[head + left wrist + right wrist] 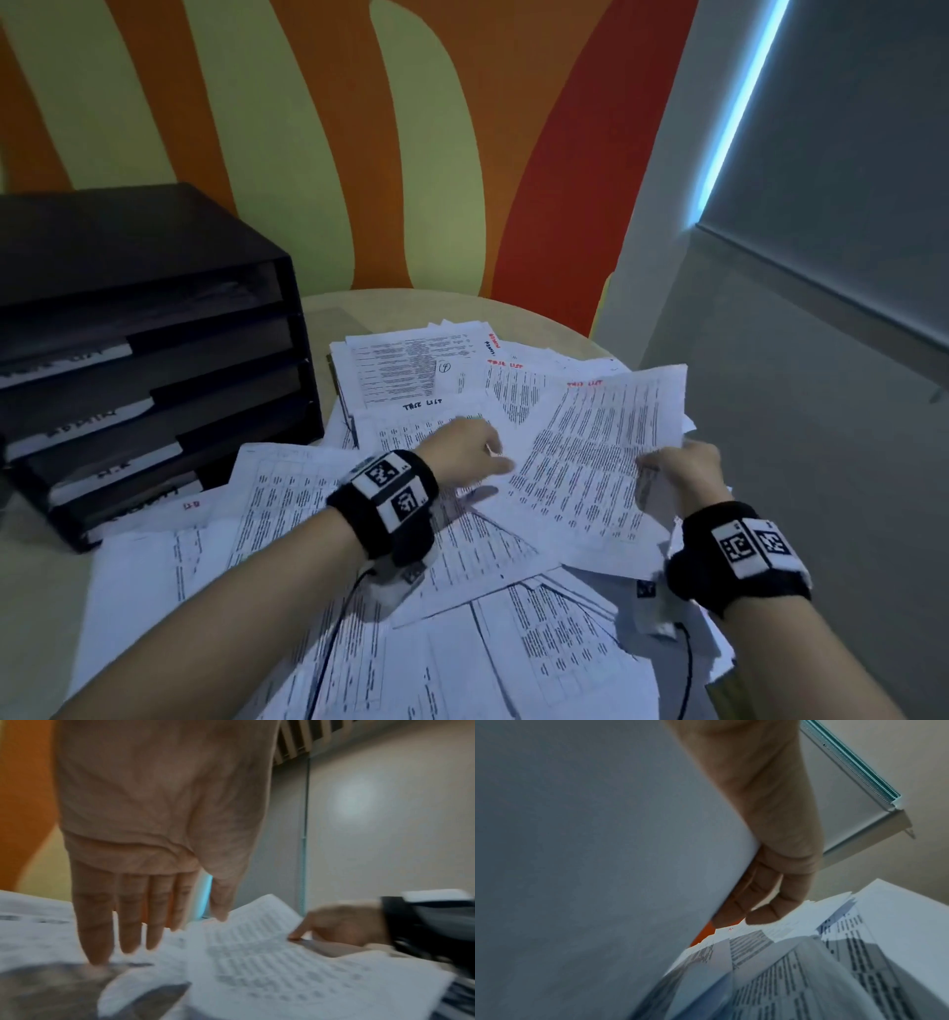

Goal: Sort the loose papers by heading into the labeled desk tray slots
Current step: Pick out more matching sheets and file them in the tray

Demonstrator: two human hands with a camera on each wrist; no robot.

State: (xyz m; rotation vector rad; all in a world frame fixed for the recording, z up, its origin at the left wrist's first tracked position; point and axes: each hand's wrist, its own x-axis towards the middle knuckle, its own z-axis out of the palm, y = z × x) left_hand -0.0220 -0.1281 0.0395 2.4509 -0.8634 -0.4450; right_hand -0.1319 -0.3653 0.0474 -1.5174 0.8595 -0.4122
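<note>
Head view is showing a big messy pile of papers (462,591) lying all over a round table (318,318). The right hand (683,473) is pinching one sheet (595,452) at its right edge and holding it tilted up above the pile. Red writing is sitting at the top of that sheet. Right wrist view is showing the fingers (770,888) curling under the sheet's (590,862) blank back side, with more papers (808,973) lying below. The left hand (462,447) is reaching out flat over the pile, just beside the lifted sheet. Left wrist view is showing this hand (159,821) with straight fingers (95,912) pointing down and touching the papers (270,973), holding nothing. A black tray (144,360) with four slots is standing at the left of the table, with white labels on the slot fronts. Some papers are lying right up against its bottom slot.
</note>
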